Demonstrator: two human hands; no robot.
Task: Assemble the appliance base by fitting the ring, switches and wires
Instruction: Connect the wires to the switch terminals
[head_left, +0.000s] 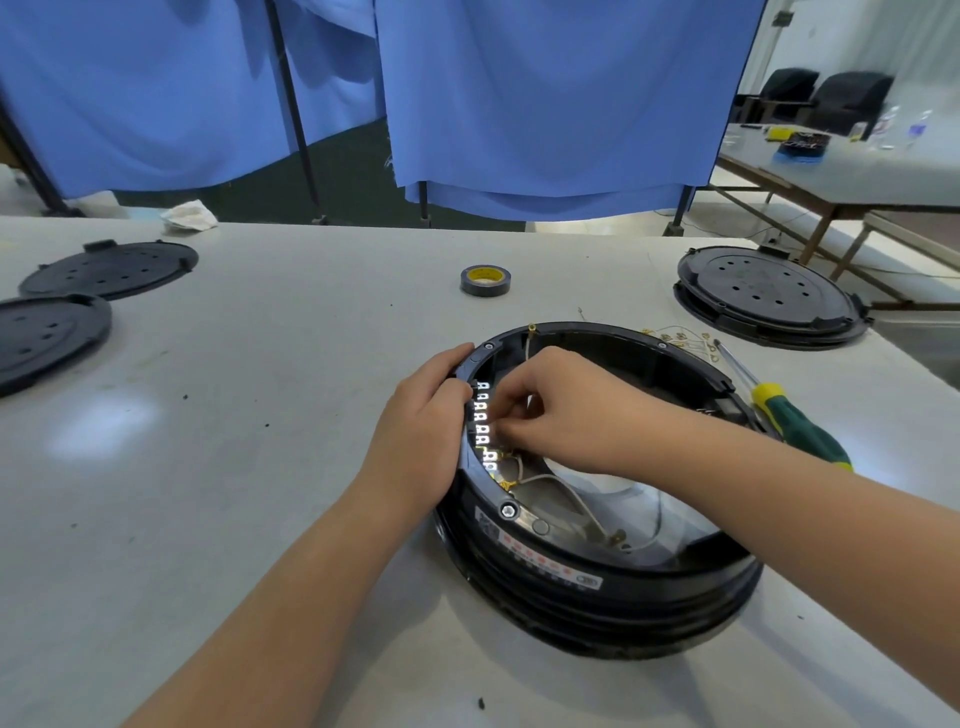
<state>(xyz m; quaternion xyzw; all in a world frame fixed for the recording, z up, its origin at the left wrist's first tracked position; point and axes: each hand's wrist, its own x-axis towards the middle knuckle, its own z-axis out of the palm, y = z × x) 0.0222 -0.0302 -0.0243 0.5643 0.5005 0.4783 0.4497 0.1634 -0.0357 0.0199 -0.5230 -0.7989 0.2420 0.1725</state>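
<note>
Appliance base (597, 571): black round housing lying open side up on the near right of the surface (260, 415); I judge it rigid plastic and fairly heavy, unlikely to slide while braced.
Ring (696, 358): dark rim around the top of the base, with screws at intervals; looks stiff, so I would hold it at the outer edge.
Switches (482, 415): row of small white-lit terminal blocks on the inner left wall; I count about 5, small and probably easy to bend.
Wires (571, 499): thin pale leads with brass ends, loose inside the near part of the base; soft and springy, best taken near the connector, not mid-length.
Left hand (426, 415): grip closed around the left rim of the base, steadying it.
Right hand (550, 410): reaching inside, fingertips pinched together at the switches; I cannot tell what they hold.
Screwdriver (795, 415): green and yellow handle, lying just right of the base.
Tape roll (485, 280): on the far side, well apart.
</note>
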